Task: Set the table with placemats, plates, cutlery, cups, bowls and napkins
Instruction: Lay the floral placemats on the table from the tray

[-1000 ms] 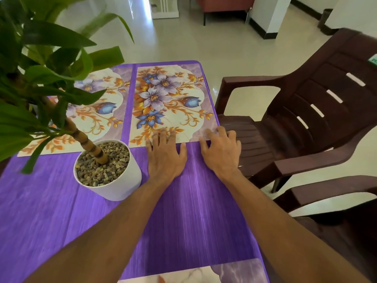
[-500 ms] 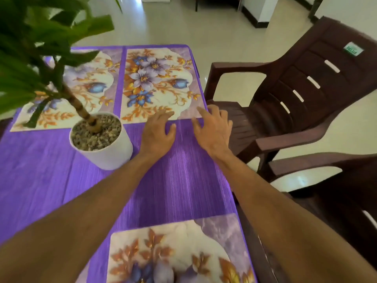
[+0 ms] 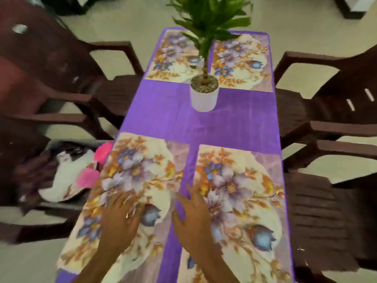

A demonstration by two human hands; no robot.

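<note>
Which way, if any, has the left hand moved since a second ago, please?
Yes. The left hand has drawn back toward the person, away from the white round plant pot it lay beside, and now rests on the near left floral placemat.

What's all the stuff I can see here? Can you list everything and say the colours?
Tablecloth: one, purple, covers the table.
Placemats: four, cream and lilac with flowers: near left placemat, near right placemat, far left placemat, far right placemat.
Pot: one, white, pebbles inside, between the far placemats.
Plant: one, green, in the pot.
Chairs: four, dark brown: far left chair, near left chair, far right chair, near right chair.
Pink things: two, on the near left chair; too blurred to name.
White thing: one, beside them; blurred.
Left hand: flat on the near left placemat.
Right hand: flat at the near right placemat's left edge.
</note>
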